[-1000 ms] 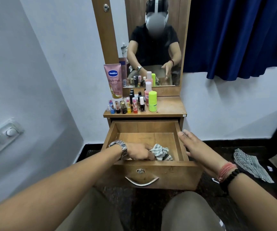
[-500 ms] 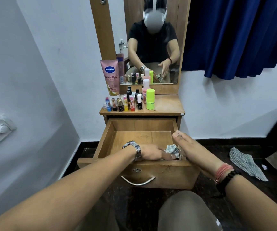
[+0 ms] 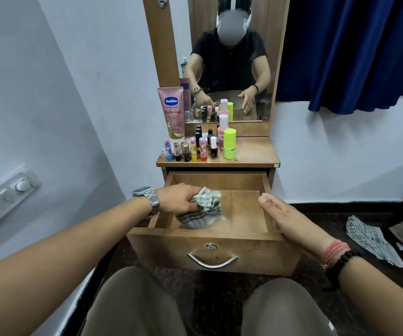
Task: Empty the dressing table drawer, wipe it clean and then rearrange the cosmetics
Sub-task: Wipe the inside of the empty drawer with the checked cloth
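a: head view first. i see my left hand (image 3: pixel 179 201) clenched round a bunched checked cloth (image 3: pixel 201 209), down inside the open drawer (image 3: pixel 216 238), on the left half of its floor. the cloth's lower part is blurred, so i take it as mid-stroke.

b: and your other hand?

a: my right hand (image 3: pixel 282 215) lies along the drawer's right wall with fingers straight, grasping nothing; i judge it is steadying the drawer.

b: where does the unwiped part lie from the cloth?

a: to its right and towards the back wall. the drawer floor runs longest from front to back in this view, and the cloth sits near the front-left corner. so the next stroke, as i judge it, goes rightward across the floor towards my right hand, or forward to the back edge. the left hand is the nearer one and already has the cloth.

b: cosmetics?

a: all out of the drawer, standing on the table top (image 3: pixel 251 154) above it: the pink tube (image 3: pixel 172 112) leaning against the mirror frame, the small bottles (image 3: pixel 190 149) in a cluster, the green bottle (image 3: pixel 229 143) at their right. rearranging is not yet begun.

b: anything else about?

a: a second checked cloth (image 3: pixel 372 238) lies on the floor, well apart to the right.
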`<act>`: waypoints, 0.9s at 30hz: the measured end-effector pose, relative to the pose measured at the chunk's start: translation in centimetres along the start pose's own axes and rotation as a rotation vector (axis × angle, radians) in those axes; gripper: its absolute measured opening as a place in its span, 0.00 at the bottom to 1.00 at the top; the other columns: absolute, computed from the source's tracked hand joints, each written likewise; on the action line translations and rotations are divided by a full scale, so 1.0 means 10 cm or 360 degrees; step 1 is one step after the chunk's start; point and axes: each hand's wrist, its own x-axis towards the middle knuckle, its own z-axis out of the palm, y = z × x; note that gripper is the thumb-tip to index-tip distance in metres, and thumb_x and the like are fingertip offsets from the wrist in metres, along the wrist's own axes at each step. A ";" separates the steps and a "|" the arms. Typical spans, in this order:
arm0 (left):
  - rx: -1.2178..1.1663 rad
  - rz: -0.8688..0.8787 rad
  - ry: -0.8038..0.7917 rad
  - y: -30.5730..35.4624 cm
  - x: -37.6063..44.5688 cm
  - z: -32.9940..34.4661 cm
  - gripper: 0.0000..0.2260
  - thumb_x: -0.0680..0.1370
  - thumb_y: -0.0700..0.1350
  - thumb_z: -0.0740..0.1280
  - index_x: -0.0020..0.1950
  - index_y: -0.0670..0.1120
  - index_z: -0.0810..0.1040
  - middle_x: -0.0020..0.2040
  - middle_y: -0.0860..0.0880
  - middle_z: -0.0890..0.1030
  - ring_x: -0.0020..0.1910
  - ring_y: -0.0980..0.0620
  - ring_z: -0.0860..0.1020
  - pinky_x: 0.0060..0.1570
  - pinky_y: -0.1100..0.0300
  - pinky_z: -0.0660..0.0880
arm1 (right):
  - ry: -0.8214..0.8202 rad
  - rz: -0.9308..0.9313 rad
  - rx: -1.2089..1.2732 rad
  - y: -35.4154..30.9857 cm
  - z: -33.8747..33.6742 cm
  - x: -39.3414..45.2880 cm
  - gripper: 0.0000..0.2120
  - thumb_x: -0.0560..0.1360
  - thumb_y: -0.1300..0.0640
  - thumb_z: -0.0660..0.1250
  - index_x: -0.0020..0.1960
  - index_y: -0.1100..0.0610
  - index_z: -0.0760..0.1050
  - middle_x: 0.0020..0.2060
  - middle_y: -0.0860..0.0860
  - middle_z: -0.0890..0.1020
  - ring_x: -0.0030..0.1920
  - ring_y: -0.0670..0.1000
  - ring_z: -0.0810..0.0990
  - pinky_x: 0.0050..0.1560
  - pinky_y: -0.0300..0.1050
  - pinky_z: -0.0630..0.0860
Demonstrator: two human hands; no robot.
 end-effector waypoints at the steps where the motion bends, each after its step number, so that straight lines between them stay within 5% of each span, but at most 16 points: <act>1: 0.0188 -0.0037 -0.0069 -0.05 -0.05 0.03 0.02 0.79 0.48 0.63 0.49 0.51 0.72 0.46 0.50 0.80 0.43 0.49 0.77 0.39 0.60 0.72 | -0.0003 0.0001 -0.0009 0.00 0.01 0.00 0.30 0.78 0.37 0.54 0.76 0.48 0.61 0.60 0.39 0.75 0.54 0.36 0.69 0.56 0.33 0.64; 3: 0.0358 -0.0200 -0.0308 -0.13 -0.12 0.12 0.06 0.80 0.49 0.61 0.43 0.51 0.69 0.45 0.48 0.78 0.39 0.51 0.73 0.36 0.60 0.68 | -0.0019 0.0003 -0.0041 0.00 0.04 -0.01 0.31 0.77 0.36 0.55 0.76 0.48 0.60 0.73 0.42 0.66 0.63 0.36 0.63 0.62 0.33 0.57; 6: 0.0116 -0.0438 -0.0486 -0.19 -0.20 0.20 0.13 0.80 0.52 0.58 0.57 0.45 0.73 0.57 0.45 0.78 0.47 0.50 0.73 0.46 0.59 0.67 | -0.0097 0.0024 -0.0075 0.00 0.08 -0.01 0.31 0.77 0.36 0.56 0.76 0.47 0.60 0.73 0.42 0.65 0.62 0.35 0.61 0.51 0.19 0.60; 10: -0.0132 -0.0577 -0.0483 -0.19 -0.24 0.19 0.23 0.79 0.61 0.58 0.67 0.48 0.69 0.58 0.51 0.72 0.55 0.52 0.70 0.54 0.60 0.63 | -0.0160 0.0009 -0.0111 0.01 0.10 -0.01 0.31 0.77 0.35 0.54 0.76 0.47 0.60 0.74 0.42 0.64 0.63 0.35 0.61 0.61 0.32 0.56; 18: -0.0316 -0.0451 -0.0532 -0.05 -0.24 0.15 0.21 0.79 0.62 0.58 0.60 0.47 0.77 0.57 0.49 0.79 0.56 0.50 0.77 0.61 0.55 0.71 | -0.0177 0.0035 -0.0070 0.02 0.09 -0.03 0.32 0.77 0.35 0.54 0.76 0.48 0.60 0.74 0.41 0.64 0.72 0.41 0.61 0.65 0.35 0.54; 27: -0.0083 -0.0234 -0.0515 0.19 -0.08 0.10 0.18 0.79 0.62 0.58 0.48 0.48 0.75 0.45 0.50 0.77 0.40 0.55 0.74 0.38 0.62 0.68 | -0.0188 0.0040 -0.0087 0.00 0.11 -0.03 0.29 0.76 0.35 0.53 0.74 0.46 0.64 0.71 0.40 0.67 0.70 0.41 0.65 0.66 0.35 0.56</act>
